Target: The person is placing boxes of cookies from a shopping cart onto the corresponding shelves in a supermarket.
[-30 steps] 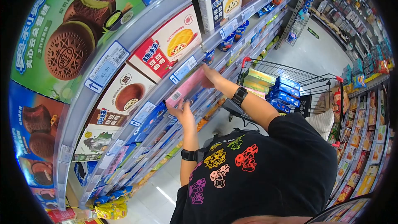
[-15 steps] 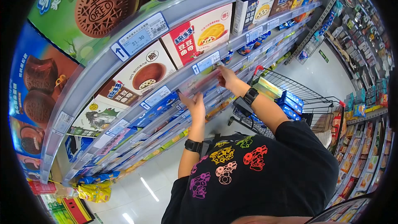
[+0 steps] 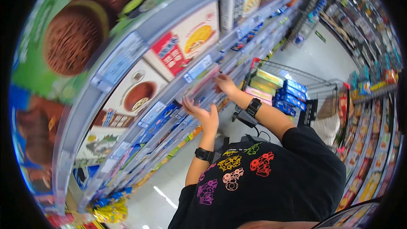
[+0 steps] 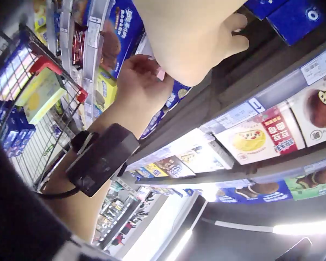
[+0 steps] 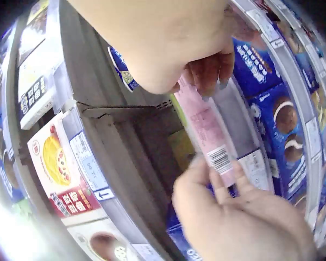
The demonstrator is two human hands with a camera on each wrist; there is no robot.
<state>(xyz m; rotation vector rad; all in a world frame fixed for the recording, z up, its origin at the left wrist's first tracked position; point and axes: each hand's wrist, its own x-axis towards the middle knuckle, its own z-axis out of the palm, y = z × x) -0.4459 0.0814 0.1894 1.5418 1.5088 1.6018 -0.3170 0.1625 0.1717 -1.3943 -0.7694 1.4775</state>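
Observation:
A long pink box (image 5: pixel 205 120) with a barcode near its lower end sits at the shelf front. At its upper end in the right wrist view, my right hand (image 3: pixel 228 86) holds it with curled fingers. My left hand (image 3: pixel 206 118) holds the barcode end, its fingers close about the corner in the right wrist view. Most of the pink box is hidden behind my hands in the left wrist view, and motion blurs it in the head view. Just beside it in the right wrist view stand blue boxes (image 5: pixel 280 128) with round cookies pictured on them.
White-and-red cookie boxes (image 3: pixel 186 40) stand on the shelf above my hands. A shopping cart (image 3: pixel 311 87) with green, pink and blue boxes is to the right. Price-tag rails (image 3: pixel 198 68) line the shelf edges. More shelves (image 3: pixel 373 148) stand across the aisle.
The head view swings one way and then back. Both hands stay at the pink box by the shelf edge. My left hand has turned, its thumb now farther from its fingers.

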